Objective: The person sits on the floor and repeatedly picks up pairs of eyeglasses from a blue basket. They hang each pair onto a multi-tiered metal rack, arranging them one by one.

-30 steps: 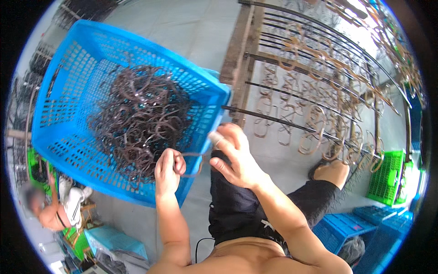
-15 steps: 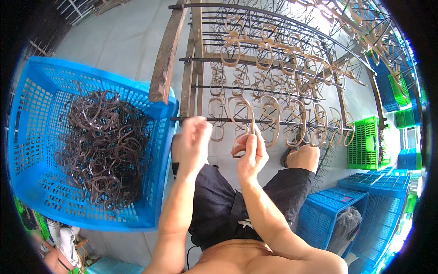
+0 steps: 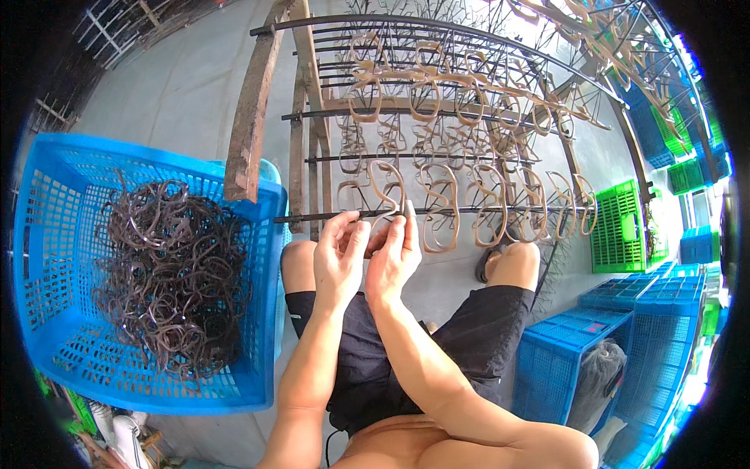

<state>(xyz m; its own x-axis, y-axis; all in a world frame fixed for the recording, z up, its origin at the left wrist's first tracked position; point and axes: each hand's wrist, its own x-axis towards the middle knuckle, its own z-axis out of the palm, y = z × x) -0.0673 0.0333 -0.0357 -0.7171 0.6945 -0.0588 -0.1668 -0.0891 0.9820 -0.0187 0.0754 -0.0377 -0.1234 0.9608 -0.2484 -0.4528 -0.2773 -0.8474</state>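
Note:
Both my hands are close together at the left part of the rack's front bar (image 3: pixel 461 211). My right hand (image 3: pixel 393 262) pinches a tan eyeglass frame (image 3: pixel 384 184) against the bar, its upper rim rising above my fingers. The frame's lower part is mostly hidden by my hands. Right beside it, my left hand (image 3: pixel 337 262) has its fingers curled; what they grip, if anything, is hidden. More eyeglass frames (image 3: pixel 442 227) hang along the same bar to the right. At my left, a blue basket (image 3: pixel 156 395) holds a heap of dark brown, glossy curved pieces (image 3: pixel 176 281).
Several rows of frames hang on bars farther back in the wooden rack (image 3: pixel 248 141). A wooden post juts toward the basket's corner. On the right stand a green crate (image 3: pixel 615 230) and blue crates (image 3: pixel 551 336), one with a clear plastic bag (image 3: pixel 601 379).
My left hand has come down and right to meet my right hand. My right hand and the held frame have moved left along the bar. The view has shifted slightly.

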